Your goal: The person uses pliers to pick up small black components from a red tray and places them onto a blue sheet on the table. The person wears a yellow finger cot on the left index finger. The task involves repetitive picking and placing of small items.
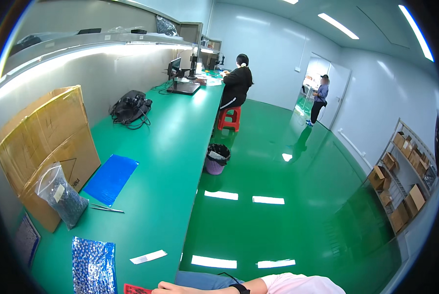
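At the lower edge, partly cut off, is my right hand (174, 288), with a black band on its wrist. Its fingers are curled at the right end of a flat red piece with dark marks (136, 289), which runs out of the picture. Left of it lies a blue sheet covered with many small pale parts (94, 264). A white strip (149, 257) rests just beyond the hand. Farther along are metal tweezers (107, 208) and a clear zip bag of small dark parts (66, 201). My left hand does not appear.
A large cardboard box (48, 142) stands on the green bench (155, 186) beside a plain blue sheet (112, 179). Beyond are a black cabled bundle (131, 109) and a monitor (174, 68). A bin (216, 159), a seated person (239, 81) and shelving (401, 171) are to the right.
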A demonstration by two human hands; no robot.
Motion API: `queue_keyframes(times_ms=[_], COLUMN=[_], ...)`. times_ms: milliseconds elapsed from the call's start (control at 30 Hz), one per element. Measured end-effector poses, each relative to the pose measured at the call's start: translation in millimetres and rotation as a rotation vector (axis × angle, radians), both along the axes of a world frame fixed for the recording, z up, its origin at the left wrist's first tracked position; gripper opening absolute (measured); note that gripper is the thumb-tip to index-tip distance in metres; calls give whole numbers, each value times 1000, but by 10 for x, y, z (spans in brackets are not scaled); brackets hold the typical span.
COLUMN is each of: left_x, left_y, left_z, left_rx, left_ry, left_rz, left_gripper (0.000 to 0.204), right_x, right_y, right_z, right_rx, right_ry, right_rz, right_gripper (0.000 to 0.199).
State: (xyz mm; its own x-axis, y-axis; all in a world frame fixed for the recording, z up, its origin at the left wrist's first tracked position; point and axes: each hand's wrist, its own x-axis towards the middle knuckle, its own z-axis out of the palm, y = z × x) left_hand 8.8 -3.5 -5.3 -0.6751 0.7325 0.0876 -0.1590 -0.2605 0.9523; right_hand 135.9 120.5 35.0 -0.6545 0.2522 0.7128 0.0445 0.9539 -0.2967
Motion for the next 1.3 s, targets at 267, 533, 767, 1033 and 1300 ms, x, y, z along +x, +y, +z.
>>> queue_keyframes(times_ms=[267,533,767,1033,1300], left_x=[-113,-164,-371,-97,-6], left_y=[67,138,-43,124,132], left_z=[52,134,-31,288,-10], left_rx=[-39,-188,-203,-283,-212], left_ry=[19,-219,-390,-189,321], left_rz=[-79,-186,-322,-8,244], left_gripper=[21,14,28,25,35], right_x=[-92,-21,-84,-182,-265], right_y=[125,237,405,465,404], right_z=[-131,-170,-204,-241,-237], right_rx=[-41,-61,-39,-233,-525], right_ry=[3,17,15,36,45], right_rz=[27,12,160,259,324], right_gripper=[24,25,18,26,28])
